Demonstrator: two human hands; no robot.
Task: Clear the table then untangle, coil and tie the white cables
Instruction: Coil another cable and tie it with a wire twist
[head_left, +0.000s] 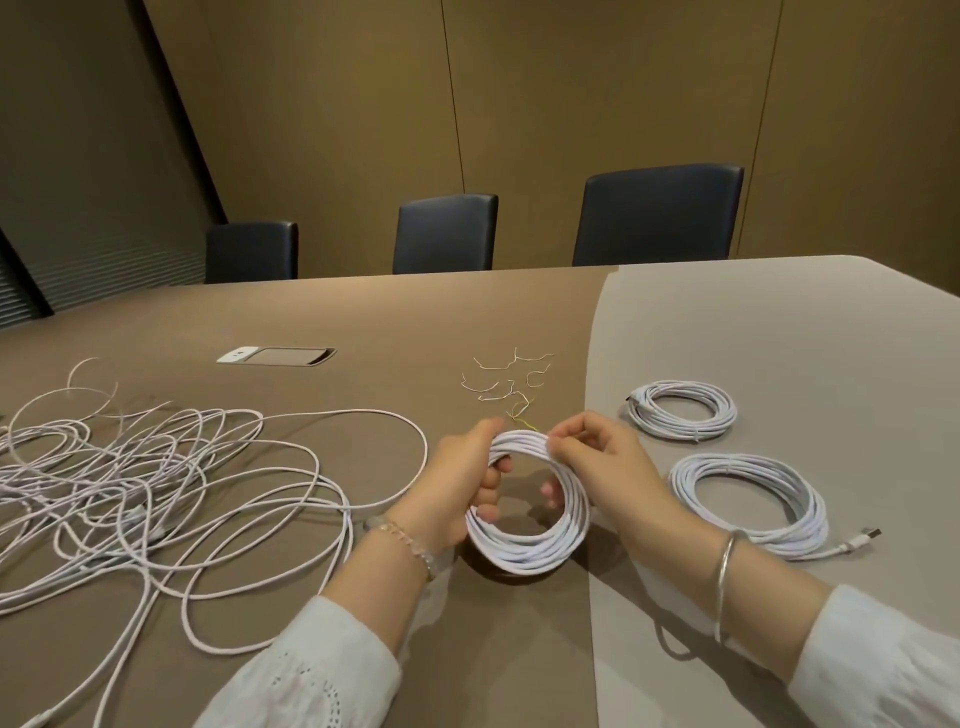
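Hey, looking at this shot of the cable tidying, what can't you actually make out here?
Head view, the only one:
- Tie on the held coil: too thin, and the right hand covers that spot, so fastened or not is unclear.
- Tangled cables: cut off by the left and bottom edges; their count is unclear.
- Far coil: plug too small to identify.
- Left hand: its fingertips hide part of the held coil.

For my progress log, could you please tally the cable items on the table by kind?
Finished coils lying on the table: 2, far coil and near coil
Coil in hand: 1, held coil, gripped by left hand and right hand
Tangled pile: 1
Total: 4
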